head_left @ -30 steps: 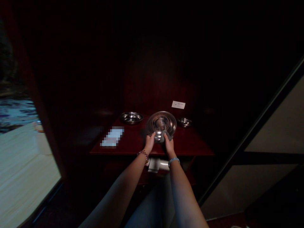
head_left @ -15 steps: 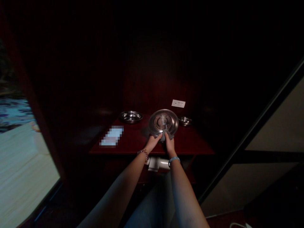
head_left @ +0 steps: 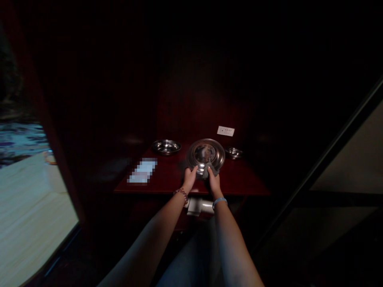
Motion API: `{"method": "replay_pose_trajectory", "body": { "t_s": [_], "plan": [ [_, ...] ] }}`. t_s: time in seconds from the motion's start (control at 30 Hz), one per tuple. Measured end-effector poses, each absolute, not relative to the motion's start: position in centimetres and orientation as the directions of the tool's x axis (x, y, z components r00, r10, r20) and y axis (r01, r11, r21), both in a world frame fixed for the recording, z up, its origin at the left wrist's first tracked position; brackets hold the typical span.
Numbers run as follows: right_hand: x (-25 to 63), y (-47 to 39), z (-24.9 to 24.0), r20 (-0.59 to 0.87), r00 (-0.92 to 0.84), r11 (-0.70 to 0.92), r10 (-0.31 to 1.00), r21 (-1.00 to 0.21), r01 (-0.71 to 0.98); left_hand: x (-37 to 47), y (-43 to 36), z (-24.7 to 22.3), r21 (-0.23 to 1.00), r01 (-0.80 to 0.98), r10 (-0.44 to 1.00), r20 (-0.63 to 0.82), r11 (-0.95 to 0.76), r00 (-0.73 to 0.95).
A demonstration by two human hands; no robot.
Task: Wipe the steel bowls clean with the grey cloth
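Observation:
A round shiny metal plate (head_left: 205, 152) is held up in front of me, tilted over a dark red desk top. My left hand (head_left: 190, 177) grips its lower left rim, thumb on the near face. At the lower right rim, my right hand (head_left: 213, 177) pinches a grey cloth (head_left: 206, 170) against the plate. The fingers behind the plate are hidden. Farther back on the desk, a metal dish (head_left: 166, 147) stands to the left and a smaller metal bowl (head_left: 234, 152) to the right.
The dark red desk (head_left: 167, 179) has a pixelated flat light item (head_left: 143, 170) on its left. A white wall socket (head_left: 226, 131) is behind. Beneath the desk edge sits a white object (head_left: 200, 206). At far left there is a pale surface (head_left: 32, 215) with a container (head_left: 55, 171).
My left hand has slid left along the plate's rim, away from the cloth. The plate has shifted and tilted slightly. My right hand stays at the cloth.

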State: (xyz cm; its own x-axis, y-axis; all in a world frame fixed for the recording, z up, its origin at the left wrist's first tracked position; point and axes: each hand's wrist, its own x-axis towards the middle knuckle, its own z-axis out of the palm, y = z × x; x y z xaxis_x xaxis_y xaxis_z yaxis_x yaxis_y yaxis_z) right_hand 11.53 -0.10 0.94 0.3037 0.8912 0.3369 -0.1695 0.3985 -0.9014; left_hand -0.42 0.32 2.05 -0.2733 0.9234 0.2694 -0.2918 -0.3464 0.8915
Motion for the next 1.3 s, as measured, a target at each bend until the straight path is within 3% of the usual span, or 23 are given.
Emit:
{"method": "replay_pose_trajectory", "body": {
  "t_s": [0.27,0.6,1.3],
  "plan": [
    [11.6,-0.2,1.0,0.344,0.331,0.412,0.879,-0.897,-0.162,-0.4,0.6,1.8,0.895,-0.225,0.91,0.329,-0.385,-0.251],
    [11.7,-0.5,1.2,0.357,0.331,0.422,0.873,-0.895,-0.146,0.1,1.1,1.0,0.897,-0.187,0.915,0.4,-0.401,-0.042],
    [11.4,-0.3,1.1,0.342,0.287,0.396,0.895,-0.905,-0.157,-0.6,0.8,1.6,0.902,-0.189,0.894,0.32,-0.389,-0.315]
  ]
}}
